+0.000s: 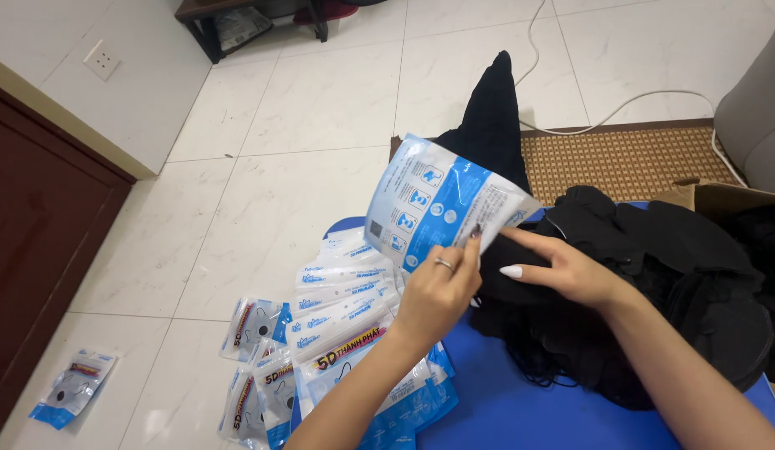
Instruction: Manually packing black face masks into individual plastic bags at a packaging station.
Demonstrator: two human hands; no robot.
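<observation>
Pinching the lower edge of a flat blue-and-white plastic packet, your left hand lifts it above the blue mat, fingers closed on the packet's rim. Your right hand reaches in from the right, its index finger stretched towards the packet's open corner, the other fingers loosely curled and gripping nothing; it rests against the heap of black cloth masks piled on the mat's far right side. A stack of filled blue-and-white packets spills over the mat's left edge onto the white tiled floor. One more packet lies well apart, near the brown wooden door.
</observation>
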